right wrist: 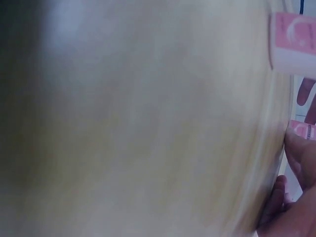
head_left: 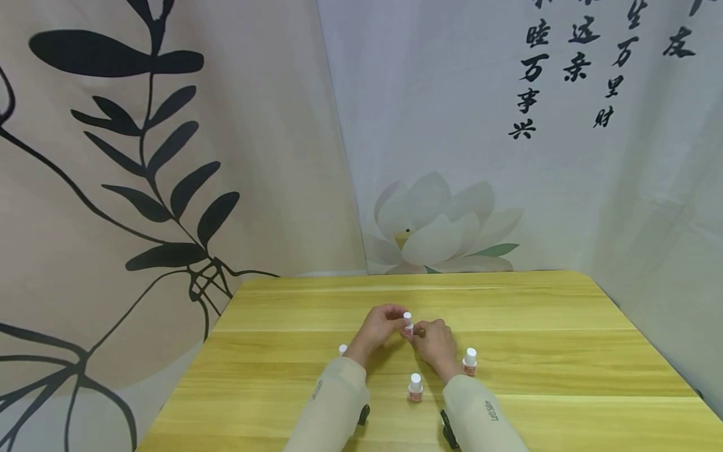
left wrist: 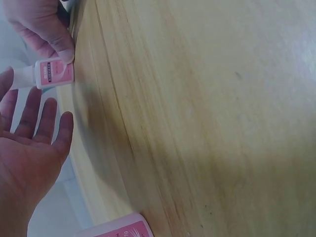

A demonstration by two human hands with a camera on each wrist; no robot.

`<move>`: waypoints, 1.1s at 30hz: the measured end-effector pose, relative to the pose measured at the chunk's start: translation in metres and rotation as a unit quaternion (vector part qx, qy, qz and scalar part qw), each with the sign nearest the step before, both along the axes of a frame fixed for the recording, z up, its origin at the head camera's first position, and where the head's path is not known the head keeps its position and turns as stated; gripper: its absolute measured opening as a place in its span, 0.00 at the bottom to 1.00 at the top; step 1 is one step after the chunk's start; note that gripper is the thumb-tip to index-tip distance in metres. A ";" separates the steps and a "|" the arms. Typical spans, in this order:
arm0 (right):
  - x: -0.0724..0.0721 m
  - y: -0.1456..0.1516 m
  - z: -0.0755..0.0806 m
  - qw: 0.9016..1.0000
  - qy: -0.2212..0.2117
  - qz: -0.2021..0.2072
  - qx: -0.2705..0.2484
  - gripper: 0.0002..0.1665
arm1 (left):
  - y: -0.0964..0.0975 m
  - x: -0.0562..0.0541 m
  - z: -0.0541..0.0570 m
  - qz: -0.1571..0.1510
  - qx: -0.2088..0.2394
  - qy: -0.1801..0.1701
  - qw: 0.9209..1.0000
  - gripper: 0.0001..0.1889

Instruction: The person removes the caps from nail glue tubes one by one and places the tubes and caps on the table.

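Observation:
A small white bottle with a pink label (head_left: 407,328) stands upright towards the far side of the table, between both hands. My left hand (head_left: 380,328) has its thumb and index finger at the white cap (left wrist: 23,78); its other fingers are spread out, as the left wrist view shows. Low on the bottle, my right hand (head_left: 436,344) pinches the body near the base. In the right wrist view, the right hand (right wrist: 302,163) and a bit of that bottle's label (right wrist: 302,129) appear at the right edge.
Similar bottles stand around the arms: one bottle (head_left: 415,388) between the forearms, another bottle (head_left: 470,362) beside the right wrist, and a third bottle (head_left: 342,349) mostly hidden behind the left forearm. The wooden table (head_left: 271,389) ends at a printed curtain (head_left: 282,157).

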State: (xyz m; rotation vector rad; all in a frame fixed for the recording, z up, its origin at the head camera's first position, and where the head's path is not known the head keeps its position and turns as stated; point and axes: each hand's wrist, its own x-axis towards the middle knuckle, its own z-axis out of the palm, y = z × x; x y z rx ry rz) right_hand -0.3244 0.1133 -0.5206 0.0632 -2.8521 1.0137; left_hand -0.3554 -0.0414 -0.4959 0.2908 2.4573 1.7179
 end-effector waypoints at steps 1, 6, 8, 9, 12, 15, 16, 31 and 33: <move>0.000 0.000 0.000 1.000 0.000 0.000 0.000 0.12 | 0.000 0.000 0.000 0.000 -0.001 0.000 1.000 0.08; 0.000 0.000 0.001 1.000 0.000 0.001 0.001 0.12 | 0.001 0.000 0.000 0.006 -0.004 -0.006 1.000 0.07; 0.000 0.000 0.001 1.000 -0.001 0.002 0.000 0.12 | 0.002 0.001 0.000 0.008 -0.005 -0.003 1.000 0.07; 0.000 0.000 0.001 1.000 -0.002 0.002 0.000 0.12 | 0.002 0.001 0.001 0.008 -0.006 -0.001 1.000 0.07; 0.000 0.000 0.000 1.000 -0.003 0.001 -0.001 0.12 | 0.003 0.001 0.001 0.010 -0.008 0.000 1.000 0.07; 0.000 0.000 0.000 1.000 -0.005 0.000 0.001 0.12 | 0.003 0.001 0.001 0.010 -0.005 -0.002 1.000 0.08; 0.000 0.000 0.000 1.000 -0.006 0.000 0.002 0.12 | 0.002 0.001 0.000 0.010 -0.002 -0.006 1.000 0.08; 0.000 0.001 0.000 1.000 -0.004 0.000 -0.001 0.13 | 0.001 0.002 0.002 0.002 0.003 -0.006 1.000 0.09; 0.000 0.001 0.000 1.000 -0.004 0.001 -0.004 0.13 | 0.001 0.002 0.001 0.002 0.002 -0.005 1.000 0.08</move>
